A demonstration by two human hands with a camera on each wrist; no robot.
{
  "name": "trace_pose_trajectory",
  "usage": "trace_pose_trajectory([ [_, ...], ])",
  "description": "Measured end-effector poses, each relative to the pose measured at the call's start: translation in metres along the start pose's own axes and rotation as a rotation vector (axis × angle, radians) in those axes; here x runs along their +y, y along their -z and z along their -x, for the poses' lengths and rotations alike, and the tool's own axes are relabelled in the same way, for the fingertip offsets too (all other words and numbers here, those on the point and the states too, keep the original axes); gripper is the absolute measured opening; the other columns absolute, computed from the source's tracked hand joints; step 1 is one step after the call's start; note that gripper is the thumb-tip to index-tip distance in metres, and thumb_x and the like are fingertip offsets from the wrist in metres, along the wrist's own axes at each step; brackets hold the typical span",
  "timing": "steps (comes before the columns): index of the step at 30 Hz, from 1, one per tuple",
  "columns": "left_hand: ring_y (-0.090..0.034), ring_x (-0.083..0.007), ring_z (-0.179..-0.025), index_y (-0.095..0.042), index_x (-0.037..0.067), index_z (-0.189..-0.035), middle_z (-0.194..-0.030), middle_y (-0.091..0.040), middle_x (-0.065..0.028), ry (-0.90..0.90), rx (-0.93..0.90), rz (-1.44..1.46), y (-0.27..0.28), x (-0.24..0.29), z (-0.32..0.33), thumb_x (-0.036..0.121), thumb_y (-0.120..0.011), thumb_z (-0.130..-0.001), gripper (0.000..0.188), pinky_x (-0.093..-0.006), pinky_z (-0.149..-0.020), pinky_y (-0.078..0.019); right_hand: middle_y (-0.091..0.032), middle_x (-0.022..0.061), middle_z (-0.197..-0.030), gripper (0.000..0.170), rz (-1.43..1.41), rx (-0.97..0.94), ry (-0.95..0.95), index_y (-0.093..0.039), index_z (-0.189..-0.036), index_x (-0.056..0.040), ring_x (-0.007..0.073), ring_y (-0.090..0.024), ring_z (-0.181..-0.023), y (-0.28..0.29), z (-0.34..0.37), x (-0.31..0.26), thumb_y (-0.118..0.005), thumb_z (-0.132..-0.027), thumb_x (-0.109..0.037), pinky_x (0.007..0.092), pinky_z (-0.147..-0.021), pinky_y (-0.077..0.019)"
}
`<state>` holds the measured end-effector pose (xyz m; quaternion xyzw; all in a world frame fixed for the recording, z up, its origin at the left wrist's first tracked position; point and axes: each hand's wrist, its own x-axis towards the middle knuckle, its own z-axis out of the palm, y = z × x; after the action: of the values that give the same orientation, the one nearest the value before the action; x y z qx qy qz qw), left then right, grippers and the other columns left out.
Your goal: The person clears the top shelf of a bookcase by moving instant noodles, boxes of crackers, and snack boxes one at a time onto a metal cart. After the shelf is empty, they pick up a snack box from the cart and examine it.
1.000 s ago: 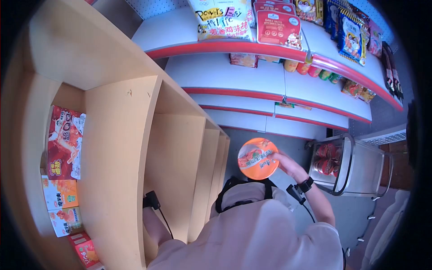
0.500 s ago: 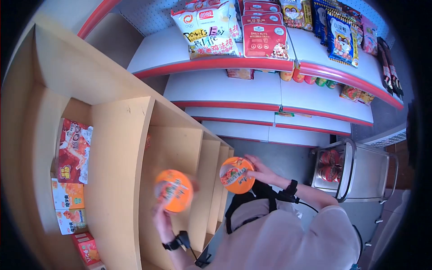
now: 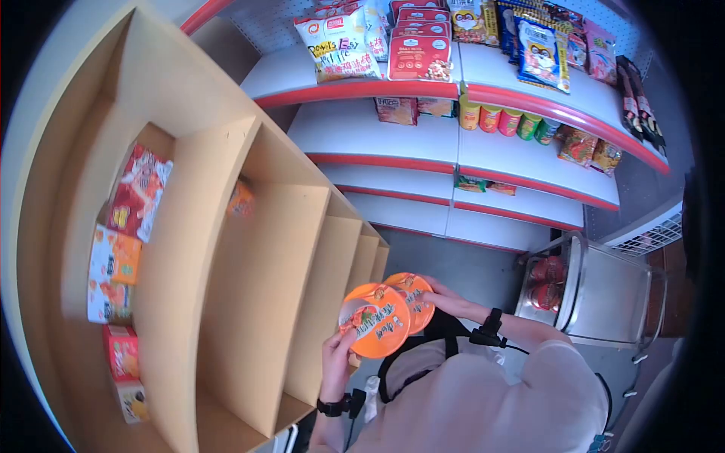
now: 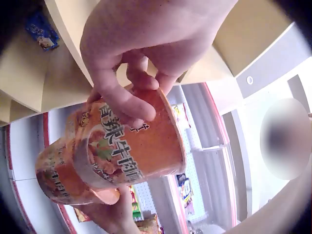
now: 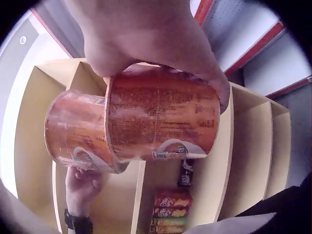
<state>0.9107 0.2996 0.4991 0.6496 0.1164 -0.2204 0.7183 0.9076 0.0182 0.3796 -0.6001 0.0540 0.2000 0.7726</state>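
My left hand (image 3: 336, 362) grips an orange instant noodle cup (image 3: 385, 325), its printed lid facing up in the head view. Beside it, my right hand (image 3: 451, 300) holds a second orange noodle cup (image 3: 418, 291), partly covered by the first one's lid. In the left wrist view the fingers curl over the side of the left cup (image 4: 146, 146). Seen from the right wrist, thumb and fingers span the right cup (image 5: 161, 117), with the left cup (image 5: 73, 129) overlapping right next to it.
A wooden shelf unit (image 3: 249, 302) stands on the left, with snack boxes (image 3: 113, 260) in one bay and an orange item (image 3: 242, 198) in another. White shelves (image 3: 377, 136) of snacks are ahead. A metal cart (image 3: 604, 302) carrying red tubs (image 3: 547, 283) is at the right.
My left hand has come out of the wooden shelf with a noodle cup and moved right, up against the other cup. The right hand kept its cup throughout.
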Motion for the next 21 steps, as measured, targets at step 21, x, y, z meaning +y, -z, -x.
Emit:
trace_pose_trajectory([
  [21,-0.047,-0.0251,-0.125,-0.036,0.001,-0.137,-0.137,-0.047,-0.0126,0.149,-0.128,0.621,-0.049,-0.285,0.366,0.026,-0.053,-0.091,0.055,-0.0397,-0.106,-0.037,-0.039,0.0158,-0.138,0.065,0.148,-0.121,-0.214,-0.029,-0.141,0.0014,0.0224,-0.037,-0.13,-0.07,0.379,0.128,-0.053,-0.088,-0.026,0.0332,-0.109,-0.0285],
])
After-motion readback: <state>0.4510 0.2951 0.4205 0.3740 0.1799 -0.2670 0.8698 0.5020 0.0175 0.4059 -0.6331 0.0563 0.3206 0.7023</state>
